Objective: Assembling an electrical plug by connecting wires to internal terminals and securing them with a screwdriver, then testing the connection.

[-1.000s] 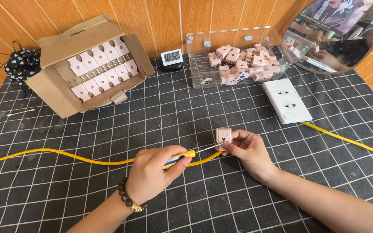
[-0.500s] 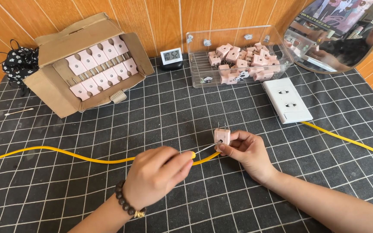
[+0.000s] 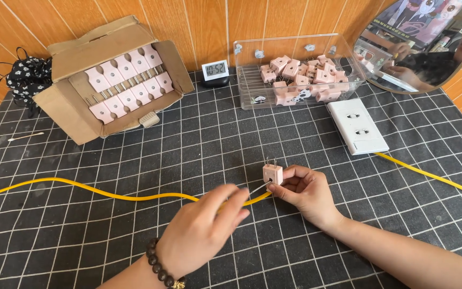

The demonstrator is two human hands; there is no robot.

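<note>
My right hand (image 3: 308,195) pinches a small pink plug adapter (image 3: 272,173) with two metal prongs pointing up, held just above the mat. My left hand (image 3: 204,227), with a dark bead bracelet at the wrist, grips a screwdriver whose thin metal shaft (image 3: 255,189) reaches to the adapter's lower side; the handle is hidden in my fist. A yellow cable (image 3: 108,192) runs across the mat under both hands.
A cardboard box (image 3: 70,101) of pink adapters lies at the back left. A clear plastic bin (image 3: 247,80) with several loose adapters stands at the back middle. A white wall socket (image 3: 357,126), small digital clock (image 3: 215,69), round mirror (image 3: 418,43) and dark floral cloth (image 3: 25,77) are also there.
My left hand has turned over the screwdriver, so its yellow and blue handle is now covered. The right hand and adapter stay in nearly the same place.
</note>
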